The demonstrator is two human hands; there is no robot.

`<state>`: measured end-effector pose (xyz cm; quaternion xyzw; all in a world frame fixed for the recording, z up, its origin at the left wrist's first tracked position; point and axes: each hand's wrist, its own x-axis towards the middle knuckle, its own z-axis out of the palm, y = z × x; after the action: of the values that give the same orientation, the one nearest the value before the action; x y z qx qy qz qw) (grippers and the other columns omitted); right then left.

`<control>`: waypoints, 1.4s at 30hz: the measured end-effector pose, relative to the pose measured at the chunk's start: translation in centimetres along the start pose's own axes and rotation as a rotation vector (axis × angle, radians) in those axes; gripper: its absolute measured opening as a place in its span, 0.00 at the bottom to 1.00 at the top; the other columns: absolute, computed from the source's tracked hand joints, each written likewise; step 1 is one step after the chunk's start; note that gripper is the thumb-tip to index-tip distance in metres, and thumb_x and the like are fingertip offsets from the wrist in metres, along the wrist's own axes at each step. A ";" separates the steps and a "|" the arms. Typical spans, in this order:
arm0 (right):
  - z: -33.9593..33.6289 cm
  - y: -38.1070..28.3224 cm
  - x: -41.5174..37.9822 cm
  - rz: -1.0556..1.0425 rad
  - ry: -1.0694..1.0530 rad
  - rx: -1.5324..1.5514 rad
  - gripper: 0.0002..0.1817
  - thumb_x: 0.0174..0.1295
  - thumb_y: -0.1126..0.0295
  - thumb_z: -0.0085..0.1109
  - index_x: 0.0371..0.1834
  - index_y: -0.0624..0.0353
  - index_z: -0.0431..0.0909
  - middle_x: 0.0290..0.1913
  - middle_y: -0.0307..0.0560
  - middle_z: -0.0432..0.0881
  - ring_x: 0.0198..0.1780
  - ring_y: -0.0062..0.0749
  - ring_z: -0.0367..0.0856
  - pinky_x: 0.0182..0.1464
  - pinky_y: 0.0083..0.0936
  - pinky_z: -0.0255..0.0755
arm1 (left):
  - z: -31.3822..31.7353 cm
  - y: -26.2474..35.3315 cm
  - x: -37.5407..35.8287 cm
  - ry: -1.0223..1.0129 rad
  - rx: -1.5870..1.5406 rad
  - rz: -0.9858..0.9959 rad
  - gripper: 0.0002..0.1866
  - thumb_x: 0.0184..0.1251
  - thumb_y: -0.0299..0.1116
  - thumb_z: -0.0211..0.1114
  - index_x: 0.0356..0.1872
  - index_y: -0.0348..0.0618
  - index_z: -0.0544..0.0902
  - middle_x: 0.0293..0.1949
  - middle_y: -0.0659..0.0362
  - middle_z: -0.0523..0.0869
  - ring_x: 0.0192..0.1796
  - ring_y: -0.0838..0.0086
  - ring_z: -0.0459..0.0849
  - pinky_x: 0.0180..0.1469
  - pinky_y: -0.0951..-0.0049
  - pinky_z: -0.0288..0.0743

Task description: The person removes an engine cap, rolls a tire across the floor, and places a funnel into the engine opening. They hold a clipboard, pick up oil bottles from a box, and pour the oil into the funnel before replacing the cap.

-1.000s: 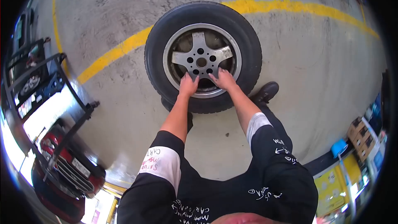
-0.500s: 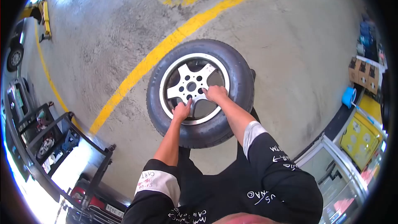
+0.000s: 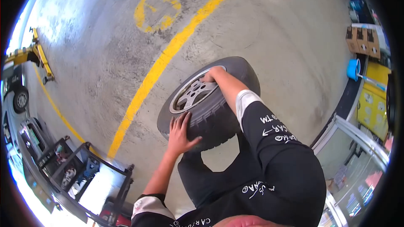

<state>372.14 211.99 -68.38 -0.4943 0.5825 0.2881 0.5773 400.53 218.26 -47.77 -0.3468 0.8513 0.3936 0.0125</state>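
The hands are both at the tyre in the head view: the left hand (image 3: 180, 138) is spread open, fingers against the sidewall and tread edge, holding nothing; the right hand (image 3: 213, 75) bends over the far part of the metal rim (image 3: 188, 101), though with its fingers partly hidden I cannot tell how firmly it grips. The tyre (image 3: 216, 117) sits tilted on the concrete floor (image 3: 290, 63), just before the person's legs, right of a yellow line (image 3: 167, 54).
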 end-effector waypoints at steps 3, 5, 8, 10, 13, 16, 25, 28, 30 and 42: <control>-3.8 1.6 -5.9 -0.155 0.784 0.397 0.27 0.68 0.48 0.47 0.58 0.58 0.75 0.54 0.59 0.80 0.54 0.54 0.78 0.57 0.41 0.71 | 0.7 0.2 1.0 0.071 0.070 0.039 0.50 0.41 0.56 0.75 0.68 0.46 0.67 0.64 0.50 0.71 0.66 0.53 0.69 0.70 0.49 0.56; -2.8 2.4 -14.4 -0.346 1.526 0.517 0.17 0.66 0.59 0.54 0.49 0.62 0.76 0.43 0.61 0.81 0.47 0.55 0.79 0.51 0.45 0.72 | 0.6 1.6 3.1 0.132 0.080 0.044 0.49 0.41 0.55 0.76 0.67 0.45 0.69 0.62 0.50 0.73 0.64 0.52 0.70 0.68 0.52 0.60; 5.9 1.9 -25.6 0.013 1.898 0.855 0.13 0.66 0.66 0.55 0.45 0.65 0.74 0.40 0.59 0.78 0.44 0.56 0.77 0.47 0.43 0.72 | 0.9 3.4 5.8 0.133 0.082 -0.007 0.47 0.44 0.56 0.74 0.67 0.43 0.69 0.61 0.47 0.75 0.62 0.51 0.73 0.65 0.54 0.64; 15.3 0.3 -25.7 0.168 1.748 1.164 0.13 0.68 0.64 0.54 0.45 0.64 0.73 0.40 0.58 0.78 0.43 0.54 0.77 0.46 0.44 0.71 | 1.1 5.0 7.3 0.167 0.137 0.008 0.45 0.49 0.56 0.72 0.66 0.40 0.69 0.59 0.44 0.76 0.58 0.50 0.77 0.59 0.54 0.71; 25.6 -5.9 -22.6 0.393 1.080 1.343 0.50 0.63 0.33 0.46 0.67 0.76 0.57 0.63 0.76 0.66 0.65 0.65 0.67 0.67 0.46 0.62 | 1.4 7.9 10.8 0.204 0.182 0.073 0.44 0.53 0.59 0.69 0.65 0.38 0.69 0.57 0.42 0.77 0.56 0.48 0.78 0.58 0.53 0.72; 24.4 -9.9 -23.2 0.254 1.043 1.382 0.55 0.59 0.29 0.46 0.70 0.72 0.54 0.65 0.75 0.64 0.66 0.67 0.65 0.68 0.48 0.61 | 1.9 11.1 15.6 0.183 0.305 -0.011 0.45 0.57 0.63 0.63 0.66 0.36 0.67 0.55 0.40 0.79 0.55 0.46 0.79 0.58 0.53 0.73; 12.9 -1.4 -24.3 0.496 0.942 1.448 0.53 0.57 0.25 0.43 0.66 0.69 0.63 0.59 0.64 0.73 0.61 0.56 0.73 0.59 0.48 0.69 | 4.3 17.4 32.0 -0.216 0.271 -0.196 0.45 0.65 0.64 0.53 0.69 0.34 0.62 0.59 0.33 0.75 0.63 0.42 0.73 0.66 0.55 0.66; 9.6 4.5 -24.9 0.495 0.917 1.543 0.53 0.58 0.25 0.42 0.66 0.69 0.64 0.60 0.66 0.73 0.62 0.58 0.73 0.61 0.50 0.68 | 3.7 15.9 36.2 -0.185 -0.084 -0.100 0.39 0.70 0.58 0.52 0.70 0.33 0.61 0.60 0.33 0.73 0.65 0.41 0.71 0.68 0.55 0.63; 6.9 8.6 -25.3 0.476 0.928 1.603 0.52 0.58 0.25 0.40 0.62 0.70 0.69 0.58 0.67 0.75 0.61 0.59 0.74 0.61 0.49 0.69 | 1.8 14.3 33.9 -0.177 -0.001 -0.127 0.37 0.73 0.54 0.51 0.71 0.34 0.59 0.64 0.33 0.69 0.69 0.43 0.66 0.70 0.57 0.60; 1.1 14.3 -25.6 0.633 1.549 1.633 0.32 0.66 0.45 0.54 0.55 0.67 0.75 0.51 0.67 0.79 0.55 0.60 0.77 0.55 0.43 0.72 | 0.2 15.2 42.5 -0.290 0.185 -0.109 0.45 0.65 0.66 0.54 0.69 0.33 0.65 0.58 0.30 0.74 0.62 0.40 0.73 0.65 0.53 0.65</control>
<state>355.58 224.10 -47.43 0.1474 0.8882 -0.4192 0.1165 359.08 200.56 -50.32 -0.3296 0.8530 0.3581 0.1884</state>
